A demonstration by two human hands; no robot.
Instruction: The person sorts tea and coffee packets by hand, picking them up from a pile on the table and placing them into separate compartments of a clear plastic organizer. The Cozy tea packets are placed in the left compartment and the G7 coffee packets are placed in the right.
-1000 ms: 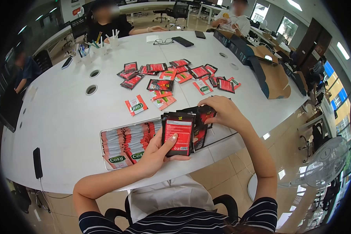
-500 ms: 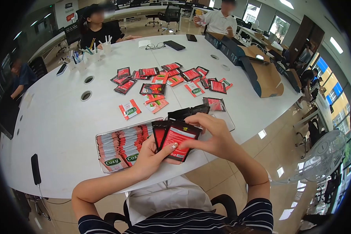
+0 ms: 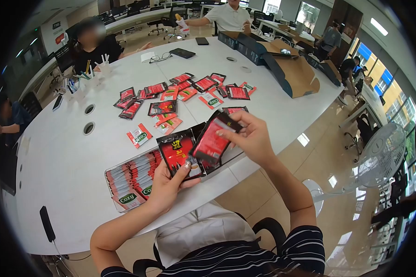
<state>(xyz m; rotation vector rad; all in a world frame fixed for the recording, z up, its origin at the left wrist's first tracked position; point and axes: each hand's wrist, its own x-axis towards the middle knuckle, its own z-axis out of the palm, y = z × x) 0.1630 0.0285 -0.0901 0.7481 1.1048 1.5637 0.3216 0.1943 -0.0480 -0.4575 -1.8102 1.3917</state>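
My left hand [image 3: 167, 188] grips a black-and-red coffee sachet [image 3: 174, 150] marked "3in1", its front facing up. Pinched in my right hand [image 3: 252, 138] is another black-and-red sachet [image 3: 212, 141], tilted, its back toward me and slightly blurred. Both are over a clear-sided tray [image 3: 109, 190], whose left part holds rows of red-and-white Cozy sachets [image 3: 133, 177]. More dark sachets sit in its right part, largely hidden by my hands. Beyond the tray lie loose coffee sachets [image 3: 162, 108] and a few Cozy sachets [image 3: 139, 135].
Opened cardboard boxes [image 3: 305, 76] stand at the far right of the white table [image 3: 60, 171]. Glasses [image 3: 161, 57], phones and cups of pens [image 3: 74, 87] are farther back. A black power bank-like object [image 3: 46, 224] is near the left edge. Other people sit across the table.
The sachets held together have come apart: my right hand has lifted one up and right, while my left hand keeps another, now front up. The whole view has shifted slightly.
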